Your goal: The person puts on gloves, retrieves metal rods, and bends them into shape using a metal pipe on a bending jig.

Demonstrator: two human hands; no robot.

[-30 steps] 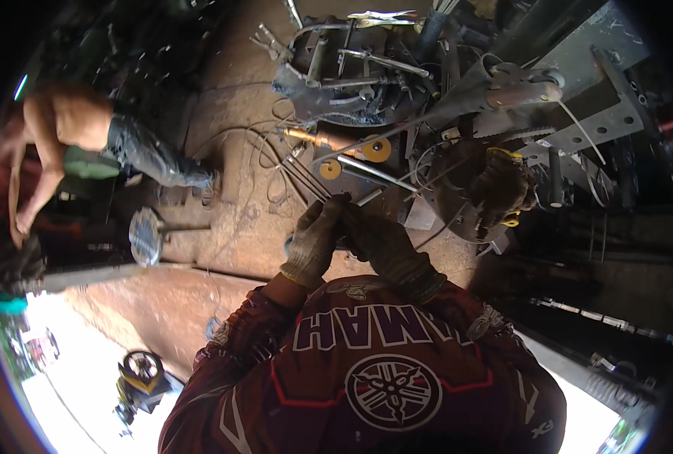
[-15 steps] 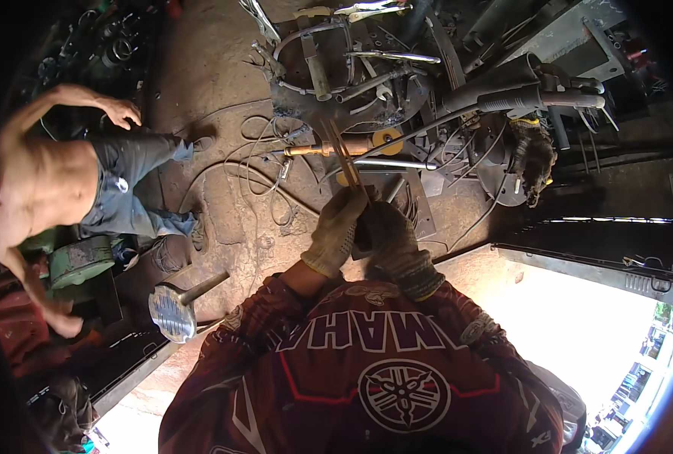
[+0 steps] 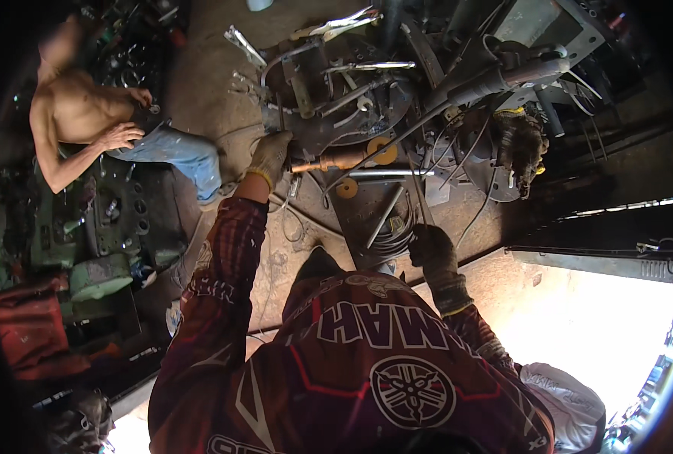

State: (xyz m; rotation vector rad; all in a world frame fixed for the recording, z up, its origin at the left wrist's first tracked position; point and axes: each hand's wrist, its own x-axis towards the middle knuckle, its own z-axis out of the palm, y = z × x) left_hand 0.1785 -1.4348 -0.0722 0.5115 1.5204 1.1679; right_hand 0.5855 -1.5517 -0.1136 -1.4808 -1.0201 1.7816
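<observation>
My left hand [image 3: 271, 157], in a pale work glove, reaches forward to the near left edge of a dark metal worktable [image 3: 317, 130]. Its fingers are closed, and a thin dark rod [image 3: 280, 113] seems to stand up from them. An orange power tool [image 3: 335, 160] lies just right of that hand. My right hand [image 3: 432, 248], gloved and in shadow, is closed lower down, in front of my chest. Thin metal rods [image 3: 418, 185] stick up out of its grip. Below them a coil of dark cable [image 3: 393, 240] rests beside a metal plate.
Locking pliers [image 3: 348, 24], a wrench [image 3: 355, 112] and a bent ring-shaped pipe lie on the table. A cabled handle [image 3: 495, 79] and a dirty glove [image 3: 524, 151] are at the right. A bare-chested person [image 3: 87, 110] stands at the left by green machinery [image 3: 100, 276].
My hands, together on the thin rods before, have parted: the left went forward and left, the right drew back to the right with rods. The other person has shifted and bent an arm.
</observation>
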